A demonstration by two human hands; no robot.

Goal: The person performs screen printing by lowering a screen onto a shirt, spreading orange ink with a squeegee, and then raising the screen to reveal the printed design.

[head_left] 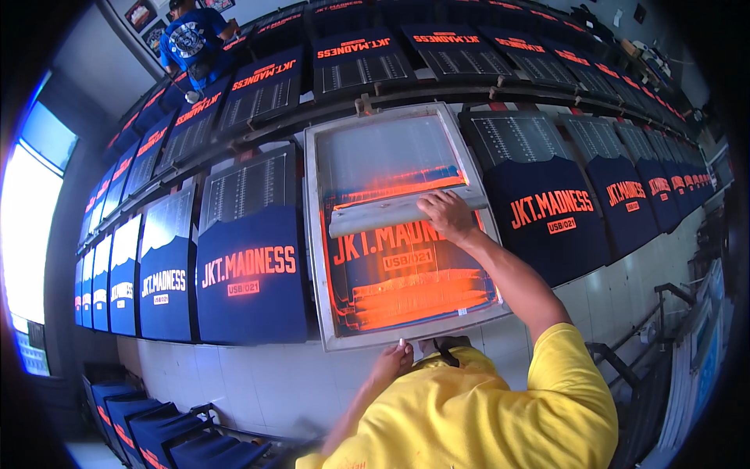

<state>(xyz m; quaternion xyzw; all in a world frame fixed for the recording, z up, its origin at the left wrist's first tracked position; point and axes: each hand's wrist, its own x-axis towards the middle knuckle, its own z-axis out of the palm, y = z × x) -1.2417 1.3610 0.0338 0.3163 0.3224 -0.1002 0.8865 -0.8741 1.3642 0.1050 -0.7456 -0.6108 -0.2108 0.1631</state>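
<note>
A framed printing screen (322, 234) lies over a navy shirt on the long table, its mesh smeared with orange ink. My right hand (447, 215) is shut on a long grey squeegee (375, 216) that lies across the upper half of the mesh. My left hand (393, 361) grips the near edge of the screen frame, close to my yellow shirt. Orange lettering shows through the mesh below the squeegee.
Navy shirts with orange lettering (251, 275) lie in rows left and right (547, 219) of the screen and on a second table row behind. A person in a blue shirt (194, 39) works at the far left. Folded navy shirts (156, 426) sit low at left; metal racks (648, 344) stand at right.
</note>
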